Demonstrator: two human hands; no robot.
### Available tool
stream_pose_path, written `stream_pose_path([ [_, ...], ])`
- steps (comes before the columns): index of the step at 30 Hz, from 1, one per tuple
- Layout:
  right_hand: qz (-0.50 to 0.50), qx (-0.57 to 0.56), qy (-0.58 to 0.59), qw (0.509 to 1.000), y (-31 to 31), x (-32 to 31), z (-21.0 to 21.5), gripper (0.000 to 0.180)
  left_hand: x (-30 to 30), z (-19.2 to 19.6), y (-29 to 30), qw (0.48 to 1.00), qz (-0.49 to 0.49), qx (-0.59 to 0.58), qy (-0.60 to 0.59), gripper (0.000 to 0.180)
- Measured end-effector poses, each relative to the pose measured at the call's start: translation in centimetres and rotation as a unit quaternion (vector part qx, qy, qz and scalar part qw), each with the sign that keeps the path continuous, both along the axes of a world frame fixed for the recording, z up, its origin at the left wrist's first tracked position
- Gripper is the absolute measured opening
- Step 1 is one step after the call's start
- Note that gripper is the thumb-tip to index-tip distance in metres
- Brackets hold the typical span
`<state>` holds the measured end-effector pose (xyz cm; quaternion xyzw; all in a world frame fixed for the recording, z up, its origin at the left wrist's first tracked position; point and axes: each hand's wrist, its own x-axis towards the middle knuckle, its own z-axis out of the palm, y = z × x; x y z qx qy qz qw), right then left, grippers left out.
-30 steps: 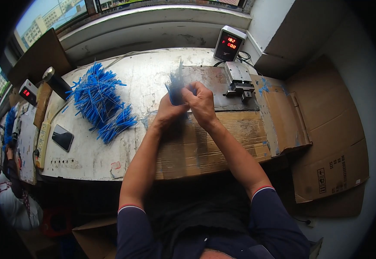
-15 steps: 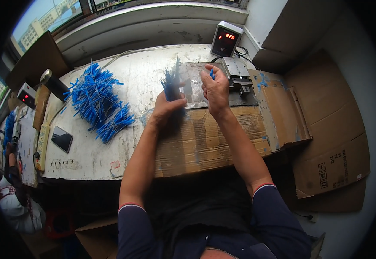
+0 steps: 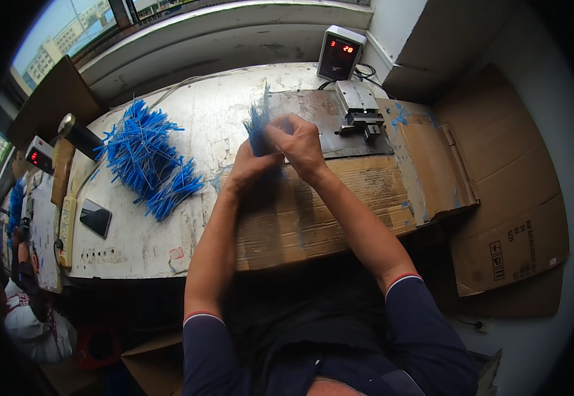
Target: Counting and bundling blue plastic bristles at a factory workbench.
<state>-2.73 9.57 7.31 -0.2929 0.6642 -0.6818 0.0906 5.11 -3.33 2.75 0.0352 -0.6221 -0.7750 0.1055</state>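
Observation:
My left hand (image 3: 253,166) is wrapped around an upright bundle of thin blue strips with wire-like tips (image 3: 256,125), over the near part of the bench. Against the bundle's right side, my right hand (image 3: 298,144) has its fingers pinched together. What lies between those fingertips is hidden. To the left, a large loose pile of blue strips (image 3: 143,148) is spread on the white worktop. A small metal fixture with a dark block (image 3: 361,109) stands right of my right hand, on a metal plate (image 3: 326,142).
Behind the fixture stands a box with a red display (image 3: 341,53). Flattened cardboard (image 3: 340,204) covers the front edge. A phone (image 3: 95,218), a power strip (image 3: 67,228) and a dark cylinder (image 3: 79,135) lie left. Another person's sleeve (image 3: 36,330) shows at far left.
My right hand has moved left from beside the fixture to the bundle in my left hand. The blue piece seen in its fingers before no longer shows. The display's digits have changed.

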Motion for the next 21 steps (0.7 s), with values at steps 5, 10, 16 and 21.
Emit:
stream_pose_path([
  [5, -0.010, -0.011, 0.003, 1.000, 0.1, -0.2, -0.2, 0.012, -0.2, -0.2, 0.2, 1.000, -0.014, -0.009, -0.005, 0.048],
  [10, 0.006, -0.086, -0.080, 0.993, 0.0, 0.6, 1.0, 0.007, 0.2, 0.0, 0.0, 1.000, -0.015, 0.017, -0.010, 0.042],
  [16, -0.052, -0.123, -0.047, 0.990, 0.3, -0.2, 1.6, 0.010, 0.2, 1.0, 0.6, 1.000, -0.001, 0.025, 0.013, 0.051],
  [21, -0.088, -0.158, 0.010, 0.984, 0.6, -1.9, 2.9, 0.010, -0.4, -0.2, 0.0, 1.000, -0.019, -0.015, 0.005, 0.056],
])
